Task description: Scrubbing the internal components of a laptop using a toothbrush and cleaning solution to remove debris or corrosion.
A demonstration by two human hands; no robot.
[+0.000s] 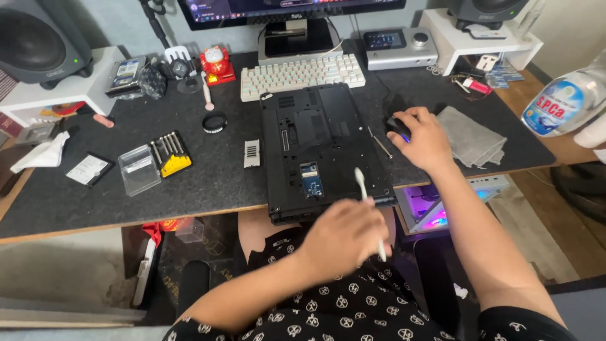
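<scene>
White slim plastic tool [368,211], one, pinched in left hand [344,237], tip pointed far; right hand [423,140] cupped over one black mouse [398,126]; one black upturned laptop [319,148] lay lengthwise near-far.

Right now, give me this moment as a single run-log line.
left hand: holds white spudger | right hand: on black mouse | laptop: underside up, small bay open | grey cloth: right of mouse

Laptop [322,145] lies before keyboard [302,74], screwdriver set [170,155] to its left.

dark monitor [284,9] rear centre, blue-labelled bottle [564,104] right
</scene>
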